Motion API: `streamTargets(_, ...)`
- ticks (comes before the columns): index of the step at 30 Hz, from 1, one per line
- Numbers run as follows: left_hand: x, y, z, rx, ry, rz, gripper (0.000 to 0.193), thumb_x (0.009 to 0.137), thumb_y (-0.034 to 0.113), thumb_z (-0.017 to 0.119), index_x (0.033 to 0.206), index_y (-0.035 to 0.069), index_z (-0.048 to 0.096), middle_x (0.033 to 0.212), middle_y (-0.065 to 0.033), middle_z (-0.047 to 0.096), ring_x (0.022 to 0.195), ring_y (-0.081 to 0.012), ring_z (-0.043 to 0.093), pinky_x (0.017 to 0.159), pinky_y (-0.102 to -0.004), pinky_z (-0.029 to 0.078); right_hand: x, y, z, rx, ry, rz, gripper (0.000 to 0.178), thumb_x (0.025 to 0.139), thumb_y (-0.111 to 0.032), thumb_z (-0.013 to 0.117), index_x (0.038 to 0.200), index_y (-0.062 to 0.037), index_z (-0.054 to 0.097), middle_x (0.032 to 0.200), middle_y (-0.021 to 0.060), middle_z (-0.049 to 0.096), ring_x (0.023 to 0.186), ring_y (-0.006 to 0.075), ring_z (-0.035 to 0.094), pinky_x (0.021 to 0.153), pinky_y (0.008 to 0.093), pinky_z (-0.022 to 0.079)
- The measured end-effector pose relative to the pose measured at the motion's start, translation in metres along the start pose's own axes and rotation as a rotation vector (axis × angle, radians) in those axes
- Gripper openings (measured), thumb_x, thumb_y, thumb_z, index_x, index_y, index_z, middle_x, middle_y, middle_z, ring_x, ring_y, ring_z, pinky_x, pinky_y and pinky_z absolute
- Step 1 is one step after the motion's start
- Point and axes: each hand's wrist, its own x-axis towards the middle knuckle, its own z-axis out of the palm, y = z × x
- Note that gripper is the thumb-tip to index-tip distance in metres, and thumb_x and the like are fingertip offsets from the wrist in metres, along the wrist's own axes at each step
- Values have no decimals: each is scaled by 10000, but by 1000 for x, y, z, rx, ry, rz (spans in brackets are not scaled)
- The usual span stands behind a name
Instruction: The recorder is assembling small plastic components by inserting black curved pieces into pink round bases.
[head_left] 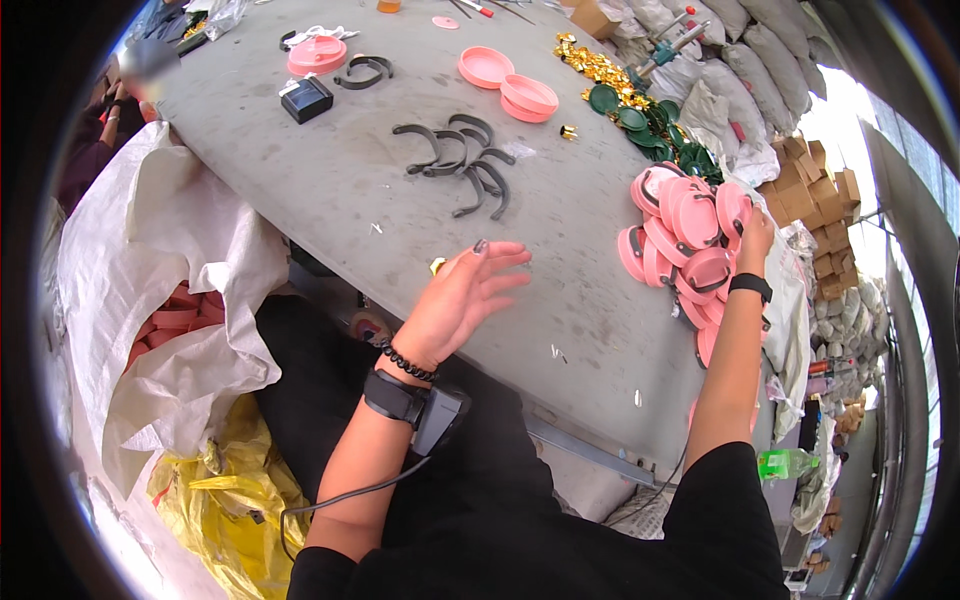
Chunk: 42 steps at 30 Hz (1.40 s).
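Stacked sacks (762,78) rise beyond a grey surface (330,190), where the right grip (757,240) touches heaped pink cases (692,215) at right, its closure impossible to tell; the left grip (455,300) spreads wide.

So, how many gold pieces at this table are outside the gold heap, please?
2 visible: one piece beside the heap, another by the left hand; others may be hidden.

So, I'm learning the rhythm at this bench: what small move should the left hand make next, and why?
Probably reach the left hand toward the loose dark curved bands: it is open and looks empty, the bands lie on the table just beyond its fingers, and the right hand is over at the heap of pink round pieces.
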Motion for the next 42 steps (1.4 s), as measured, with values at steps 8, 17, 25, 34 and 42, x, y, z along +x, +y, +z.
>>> streamTargets(8,-4,1,-17,-25,57,15,375,962,288,389,1183,-3,476,1233,-161,501,1053,-240,549,832,-338,476,-166,-170,99,312,-572,-658,401,791,-211,633,1142,-34,555,1084,123,578,918,218,565,828,319,443)
streamTargets(17,-3,-2,-17,-196,26,-46,320,947,274,436,1185,61,454,1240,-133,496,1055,-251,550,836,-372,475,-217,-166,277,244,-486,-913,438,680,-117,679,1074,-13,517,1073,169,542,1023,346,509,865,392,430)
streamTargets(25,1,-14,-19,-255,-38,-38,297,944,261,437,1176,76,441,1242,-122,483,1069,-226,536,848,-367,470,-245,-166,200,939,-884,-170,194,842,-169,622,948,-26,543,946,69,645,878,182,621,697,266,461)
streamTargets(34,16,-3,21,553,399,737,966,739,304,720,1419,87,68,1390,-141,258,1216,-246,391,986,-366,370,-339,-159,59,1231,-1643,23,280,840,-185,643,1067,-45,557,1017,54,611,909,140,588,811,290,472)
streamTargets(42,-9,2,27,540,507,527,898,693,260,746,1344,59,160,1310,-152,321,1199,-239,405,969,-364,388,-353,-154,42,1199,-1593,-309,268,795,-194,692,987,-19,627,971,52,644,911,124,580,824,282,436)
